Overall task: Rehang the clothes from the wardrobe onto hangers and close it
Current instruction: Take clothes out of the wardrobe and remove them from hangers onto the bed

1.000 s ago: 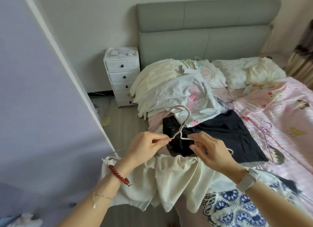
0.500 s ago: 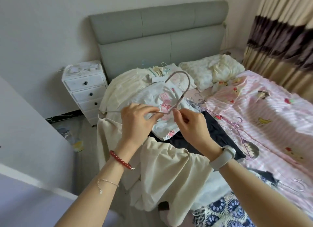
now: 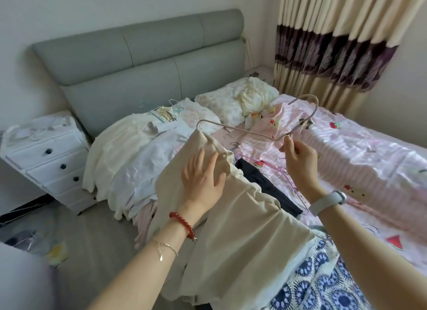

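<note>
one garment is partway onto a hanger, and by the look of the bed most of the job is still to do: a heap of pale cream and white clothes [image 3: 129,152] lies against the grey padded headboard [image 3: 138,62], a dark navy garment [image 3: 268,184] and a blue-and-white patterned cloth [image 3: 328,279] lie on the pink printed bedsheet [image 3: 358,161], and several thin wire hangers [image 3: 286,178] lie loose among them. the wardrobe itself is out of view, so closing it is also left (as far as i can judge).

the cream fabric garment [image 3: 231,228] hangs over the bed's near edge, with one top corner drawn over the left end of the thin beige wire hanger [image 3: 242,130]; the hanger's other arm is bare and its hook points up toward the striped curtain [image 3: 346,43].

the left hand [image 3: 203,178] lies flat on the cream cloth just below that hanger end, fingers straight and slightly spread, pressing or smoothing the fabric rather than gripping it. the right hand [image 3: 298,161] is raised beside it, thumb and fingertips [image 3: 287,143] pinching the hanger at the bend below its hook, the other fingers loosely curled.

a white bedside drawer chest [image 3: 46,157] stands left of the bed.
</note>
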